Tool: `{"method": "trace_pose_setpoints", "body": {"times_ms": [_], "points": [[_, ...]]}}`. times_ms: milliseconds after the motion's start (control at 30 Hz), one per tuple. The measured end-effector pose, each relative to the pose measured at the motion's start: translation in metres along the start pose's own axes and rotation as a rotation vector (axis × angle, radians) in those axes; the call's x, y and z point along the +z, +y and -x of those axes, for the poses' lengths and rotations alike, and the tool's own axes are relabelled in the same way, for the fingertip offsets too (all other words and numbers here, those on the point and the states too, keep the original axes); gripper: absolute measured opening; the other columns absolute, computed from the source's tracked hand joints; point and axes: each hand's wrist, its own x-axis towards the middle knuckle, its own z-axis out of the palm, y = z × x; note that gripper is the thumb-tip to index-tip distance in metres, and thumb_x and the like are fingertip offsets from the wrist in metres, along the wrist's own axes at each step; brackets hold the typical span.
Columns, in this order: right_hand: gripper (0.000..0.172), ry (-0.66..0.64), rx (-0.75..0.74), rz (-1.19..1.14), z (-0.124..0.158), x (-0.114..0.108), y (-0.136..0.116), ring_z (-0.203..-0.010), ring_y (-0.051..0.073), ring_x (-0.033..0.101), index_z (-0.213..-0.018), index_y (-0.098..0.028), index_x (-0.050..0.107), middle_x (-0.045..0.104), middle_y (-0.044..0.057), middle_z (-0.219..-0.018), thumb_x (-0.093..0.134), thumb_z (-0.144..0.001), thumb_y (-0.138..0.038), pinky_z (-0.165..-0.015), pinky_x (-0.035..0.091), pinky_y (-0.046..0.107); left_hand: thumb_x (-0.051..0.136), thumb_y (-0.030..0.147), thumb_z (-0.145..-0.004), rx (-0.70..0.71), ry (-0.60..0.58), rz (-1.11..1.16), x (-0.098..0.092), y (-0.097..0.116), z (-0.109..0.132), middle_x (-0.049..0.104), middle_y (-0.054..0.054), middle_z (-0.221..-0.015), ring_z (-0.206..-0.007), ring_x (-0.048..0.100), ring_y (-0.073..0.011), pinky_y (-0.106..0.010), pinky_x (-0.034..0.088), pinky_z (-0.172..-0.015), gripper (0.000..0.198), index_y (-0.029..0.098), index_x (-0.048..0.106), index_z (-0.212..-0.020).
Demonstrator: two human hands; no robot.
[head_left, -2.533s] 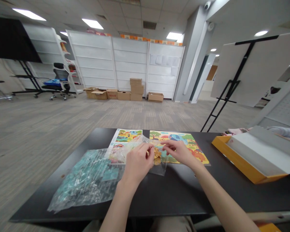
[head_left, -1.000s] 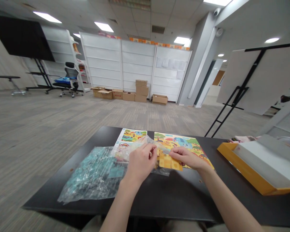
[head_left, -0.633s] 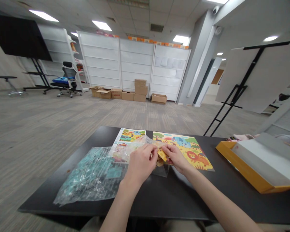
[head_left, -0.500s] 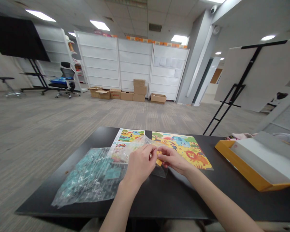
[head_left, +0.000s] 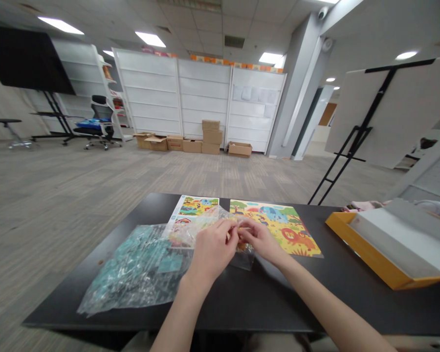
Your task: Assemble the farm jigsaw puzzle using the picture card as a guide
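Tight pinch of left hand (head_left: 215, 244) on clear bag (head_left: 243, 261), curled right hand (head_left: 261, 240), contents unclear.

Small pieces (head_left: 242, 246) show orange-brown; animal-print board (head_left: 278, 226), yellow, blue and green; bagged contents (head_left: 143, 249), teal; bench (head_left: 264, 308), plain black.

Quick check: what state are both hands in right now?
Left hand: closed, pinching a clear plastic bag.
Right hand: curled by the yellow pieces; whether it holds one cannot be told.

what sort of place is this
Probably an office or storage workspace, judging by the wheeled chair, the tall white shelving and the cardboard boxes on the floor near its foot.
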Motion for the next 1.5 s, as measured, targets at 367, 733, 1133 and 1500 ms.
{"method": "trace_pose_setpoints", "body": {"times_ms": [367,733,1133,1500], "points": [[0.035,0.241,-0.087,0.97,0.003,-0.06,0.004,-0.075,0.023,0.066,-0.1,-0.018,0.07,0.072,0.006,-0.082,0.071,-0.084,-0.05,-0.07,0.046,0.031,0.054,0.019,-0.093,0.008,0.027,0.028,-0.003,0.0,-0.001,0.075,0.0,-0.091,-0.073,0.068,-0.0156,-0.028,0.047,-0.069,0.016,0.023,0.068,-0.099],[0.023,0.151,0.204,0.509,-0.013,-0.051,0.01,-0.057,0.014,0.058,-0.071,-0.02,0.055,0.066,0.003,-0.067,0.044,-0.089,-0.027,-0.053,0.041,0.024,0.095,0.036,-0.054,0.232,-0.358,-0.117,-0.022,-0.013,0.027,0.045,-0.013,-0.155,-0.148,0.033,-0.038,-0.056,0.034,-0.117,0.112,0.029,0.038,-0.15],[0.02,0.157,0.305,-0.286,-0.024,-0.03,-0.03,-0.061,0.016,0.064,-0.072,-0.019,0.059,0.07,0.007,-0.068,0.051,-0.084,-0.033,-0.061,0.053,0.026,0.053,0.013,-0.093,0.183,-0.158,-0.297,-0.015,-0.021,0.034,0.056,-0.011,-0.146,-0.132,0.054,-0.0265,-0.046,0.045,-0.111,0.054,0.024,0.047,-0.146],[0.008,0.198,-0.042,-0.553,-0.079,0.016,-0.11,-0.081,0.018,0.065,-0.073,-0.021,0.053,0.068,0.001,-0.07,0.055,-0.08,-0.025,-0.083,0.058,0.039,0.041,0.033,-0.103,-0.07,0.328,0.306,-0.055,-0.035,0.014,0.071,-0.01,-0.127,-0.12,0.066,-0.0229,-0.04,0.049,-0.108,0.037,0.018,0.066,-0.126]]}}
